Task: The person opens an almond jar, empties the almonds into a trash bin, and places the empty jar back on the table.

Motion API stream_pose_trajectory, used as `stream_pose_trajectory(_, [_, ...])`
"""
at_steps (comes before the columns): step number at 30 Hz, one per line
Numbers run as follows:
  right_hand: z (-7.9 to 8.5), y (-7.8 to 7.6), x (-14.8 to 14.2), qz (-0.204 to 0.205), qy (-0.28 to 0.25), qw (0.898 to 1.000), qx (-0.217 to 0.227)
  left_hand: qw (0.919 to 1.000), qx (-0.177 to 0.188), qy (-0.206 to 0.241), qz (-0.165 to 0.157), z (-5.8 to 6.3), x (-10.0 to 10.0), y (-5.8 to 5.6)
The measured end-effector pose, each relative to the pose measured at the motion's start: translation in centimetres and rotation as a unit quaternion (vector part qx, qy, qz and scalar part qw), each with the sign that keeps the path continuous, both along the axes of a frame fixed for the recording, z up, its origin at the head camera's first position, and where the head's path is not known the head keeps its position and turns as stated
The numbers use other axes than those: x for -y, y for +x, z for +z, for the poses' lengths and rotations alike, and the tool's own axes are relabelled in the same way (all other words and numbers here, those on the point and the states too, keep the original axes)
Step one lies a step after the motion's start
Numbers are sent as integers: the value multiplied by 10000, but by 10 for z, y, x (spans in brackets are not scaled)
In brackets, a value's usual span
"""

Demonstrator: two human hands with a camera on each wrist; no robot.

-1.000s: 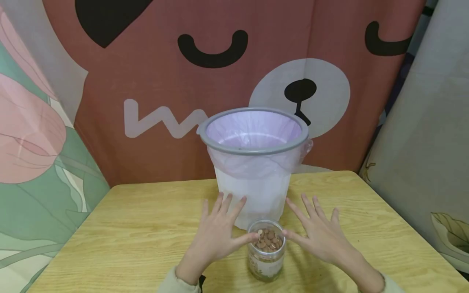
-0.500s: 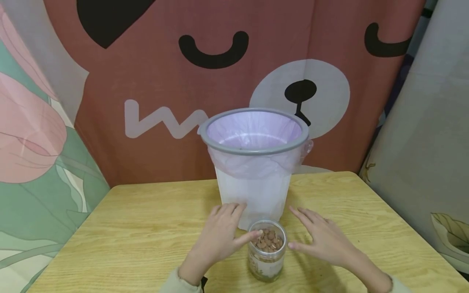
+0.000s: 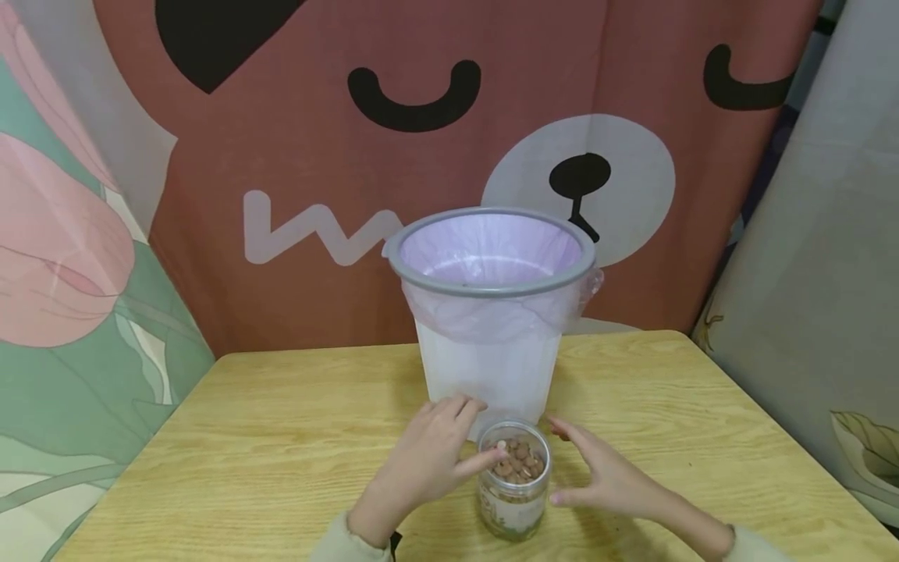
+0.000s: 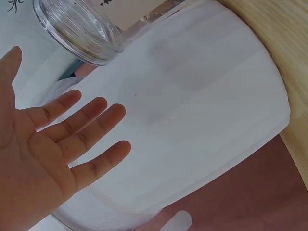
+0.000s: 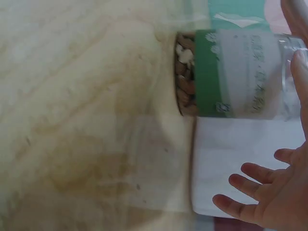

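"What stands straight beyond the clear cylindrical jar of brown pieces?"
"A tall white tapered bucket with a grey rim, just behind it, so there's little room that way."
"And at the jar's sides?"
"The left hand crowds the left, its thumb across the jar's mouth in the head view. A narrow gap shows before the right hand."
"Anywhere wider?"
"Bare yellow wood-grain tabletop runs along both sides of the bucket; a reddish-brown printed curtain closes off the back."
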State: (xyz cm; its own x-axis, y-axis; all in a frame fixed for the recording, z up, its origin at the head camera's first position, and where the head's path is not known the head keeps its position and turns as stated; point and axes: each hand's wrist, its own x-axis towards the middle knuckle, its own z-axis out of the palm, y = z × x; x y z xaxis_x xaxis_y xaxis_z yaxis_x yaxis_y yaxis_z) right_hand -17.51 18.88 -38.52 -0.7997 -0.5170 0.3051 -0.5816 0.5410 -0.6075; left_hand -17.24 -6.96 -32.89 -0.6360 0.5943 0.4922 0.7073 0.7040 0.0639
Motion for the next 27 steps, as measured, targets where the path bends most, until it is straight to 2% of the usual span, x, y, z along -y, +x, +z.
stream_pose_trajectory(4, [-5,0,4,491,-383,9959,657,9999,14,-67,-91,0,-2,3])
stream_pose_trajectory(8, [-9,-2,9,765,-625,9895,1058,9996,53,-107,-257,0,-6,3])
stream_pose_trajectory(16, [-19,-3,16,1049,-1083,9823,1111,9978,-4,-169,-646,0,-13,2])
stream_pose_trajectory(23, [-25,-2,21,1159,-1166,9806,1068,9961,48,-199,-854,-1,-17,3])
stream_pose_trajectory(27, [-29,-4,22,1241,-1229,9771,1218,9950,-72,-212,-969,-2,-20,2])
